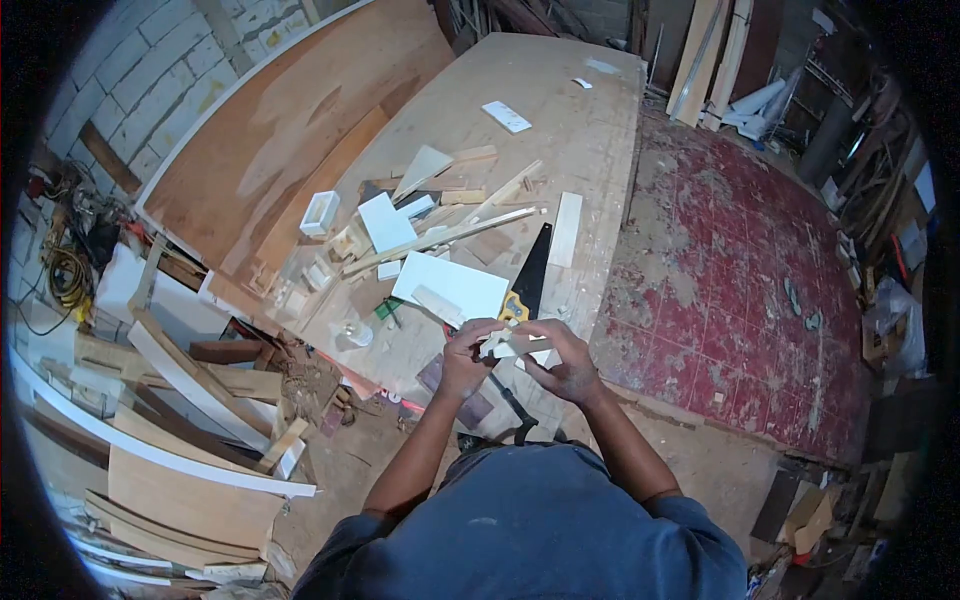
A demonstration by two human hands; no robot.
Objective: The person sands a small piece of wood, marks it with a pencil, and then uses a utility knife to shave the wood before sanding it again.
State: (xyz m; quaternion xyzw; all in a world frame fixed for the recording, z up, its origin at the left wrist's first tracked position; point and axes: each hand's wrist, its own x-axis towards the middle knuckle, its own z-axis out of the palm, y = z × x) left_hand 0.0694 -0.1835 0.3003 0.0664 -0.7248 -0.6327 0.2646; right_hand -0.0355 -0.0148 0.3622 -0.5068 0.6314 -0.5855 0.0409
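My left hand [464, 362] and my right hand [568, 364] are close together above the near edge of the workbench. Between them is a small white piece [513, 347], pinched by the fingers of both hands; its exact kind is hard to make out. Just beyond the hands lies a handsaw [532, 272] with a black blade and a yellow handle. To its left, a white rectangular board [455, 286] rests flat. A black-handled tool [514, 405] lies below the hands, its head hidden.
Wood offcuts, strips [445, 240] and a small white box [320, 214] litter the workbench [560, 100]. A large curved plywood panel [290, 130] stands at the left. Curved frame parts [190, 375] fill the lower left. A dusty red tiled floor [740, 270] spreads right.
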